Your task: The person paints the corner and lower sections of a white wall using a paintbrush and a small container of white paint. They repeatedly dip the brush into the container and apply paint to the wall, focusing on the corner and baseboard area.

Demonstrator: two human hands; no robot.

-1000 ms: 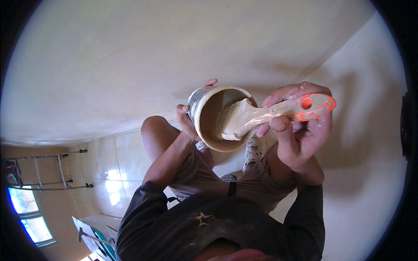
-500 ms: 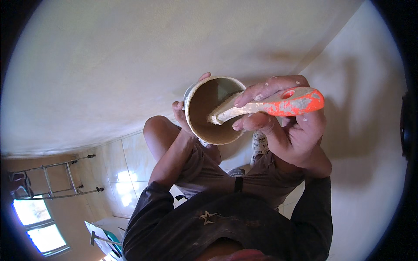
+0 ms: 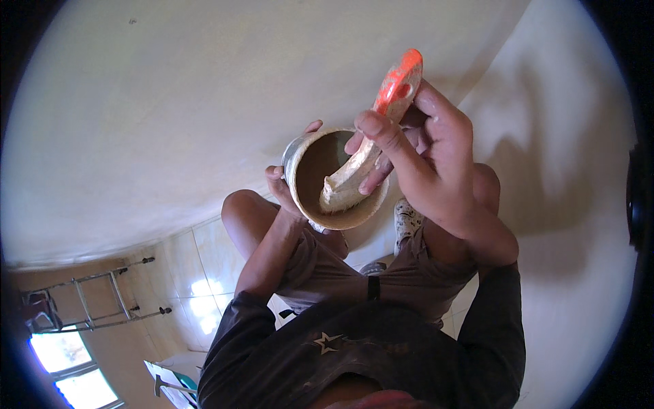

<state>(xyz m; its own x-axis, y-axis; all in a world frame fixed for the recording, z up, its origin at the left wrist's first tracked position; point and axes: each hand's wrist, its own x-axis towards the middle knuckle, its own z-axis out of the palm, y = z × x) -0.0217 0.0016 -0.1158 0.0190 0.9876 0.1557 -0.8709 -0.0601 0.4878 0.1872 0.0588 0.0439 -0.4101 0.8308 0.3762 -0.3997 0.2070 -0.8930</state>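
My left hand (image 3: 287, 194) grips a small paint bucket (image 3: 306, 167) by its side, thumb and fingers on the outer wall near the rim. The bucket is tilted so that its mouth faces me, and its rim is crusted with pale paint. My right hand (image 3: 436, 167) is closed on a paintbrush (image 3: 364, 160) whose orange handle is smeared with dried paint. The handle points up and away, while the pale-coated brush end is at the bucket's mouth, by the lower inner wall. How much paint lies inside cannot be made out.
A pale wall (image 3: 170, 123) stands close in front, meeting another wall (image 3: 565, 225) in a corner at the right. Light tiles (image 3: 177, 266) cover the floor under my legs. At the far left are a metal ladder (image 3: 85, 300) and a bright window (image 3: 75, 371).
My right hand has turned the paintbrush, so its handle has swung from pointing right to pointing up and away. The brush end has shifted slightly toward the bucket's near wall. The bucket is nearly still.
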